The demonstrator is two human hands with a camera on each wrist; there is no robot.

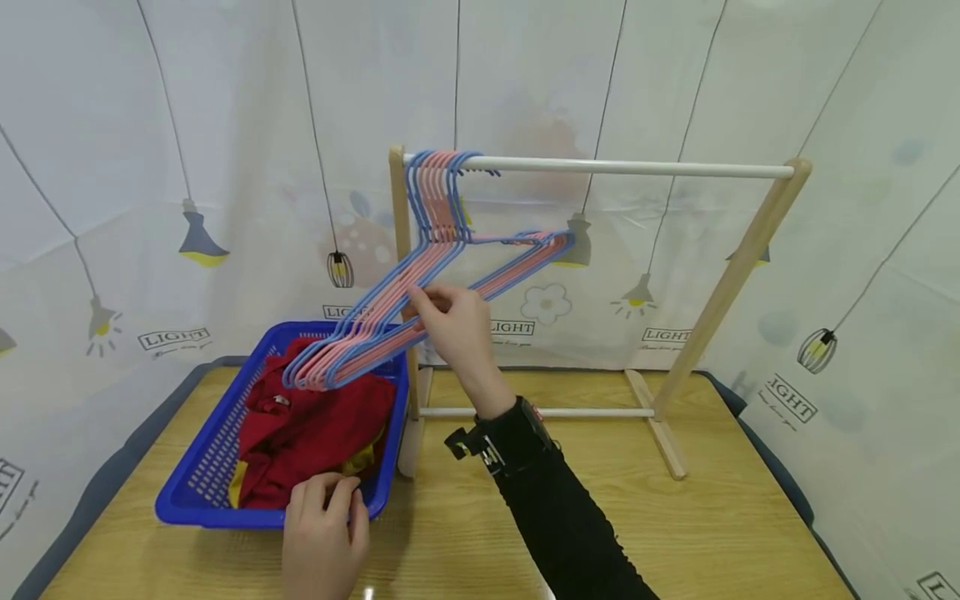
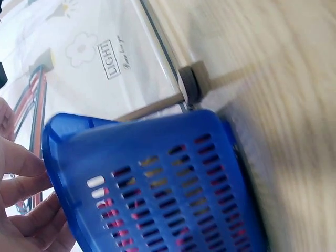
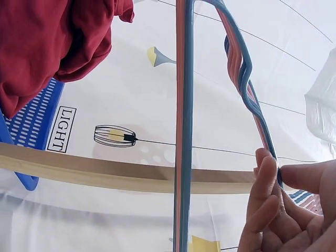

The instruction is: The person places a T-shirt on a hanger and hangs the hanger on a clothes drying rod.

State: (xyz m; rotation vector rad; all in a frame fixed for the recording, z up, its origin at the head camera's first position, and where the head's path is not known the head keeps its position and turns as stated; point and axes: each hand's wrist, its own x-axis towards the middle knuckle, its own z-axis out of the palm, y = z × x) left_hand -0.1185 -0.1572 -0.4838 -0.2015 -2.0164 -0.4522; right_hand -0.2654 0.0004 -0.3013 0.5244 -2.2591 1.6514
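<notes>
My right hand (image 1: 461,329) pinches the lower bar of the front blue hanger in a bunch of blue and pink clothes hangers (image 1: 375,304). These hang by their hooks at the left end of the rack's white rail (image 1: 637,168). In the right wrist view, thumb and fingers of the right hand (image 3: 294,205) meet on a blue hanger bar. My left hand (image 1: 322,529) rests with loosely bent fingers on the near rim of a blue plastic basket (image 1: 202,515). Inside the basket lies a crumpled red garment (image 1: 315,425), with yellow cloth (image 1: 362,460) partly hidden below it.
The wooden rack's right post (image 1: 731,287) slants down to a foot on the wood-grain table (image 1: 510,517). Its left post (image 1: 401,200) stands beside the basket. A white printed cloth (image 1: 540,75) surrounds the table at the back and sides.
</notes>
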